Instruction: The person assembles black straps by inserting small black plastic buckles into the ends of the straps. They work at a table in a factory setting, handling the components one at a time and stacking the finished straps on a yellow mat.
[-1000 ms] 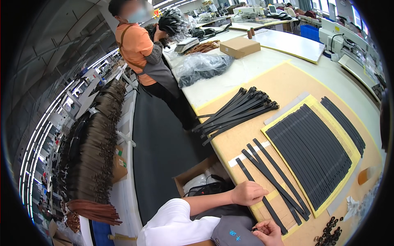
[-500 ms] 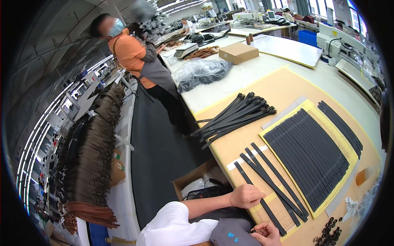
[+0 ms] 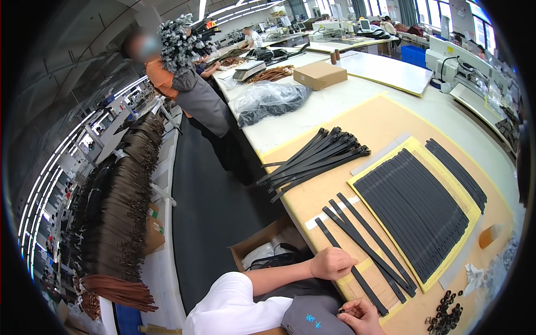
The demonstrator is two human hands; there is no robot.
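Now left hand (image 3: pixel 333 263) unmoved since 1 s ago, loosely fisted, pinning near end of black strap (image 3: pixel 350 267) on brown board (image 3: pixel 335 184). Right hand (image 3: pixel 362 317) just below strap, fingers curled, grip unclear. Co-worker (image 3: pixel 192 95) turned away, carrying grey bundle (image 3: pixel 178 44). Strap work steady.

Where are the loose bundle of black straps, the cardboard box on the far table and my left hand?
loose bundle of black straps (image 3: pixel 318 159), head view, middle of the pile.
cardboard box (image 3: pixel 319 74), head view, its top face.
left hand (image 3: pixel 333 263), head view, back of the closed hand resting on the board's edge.
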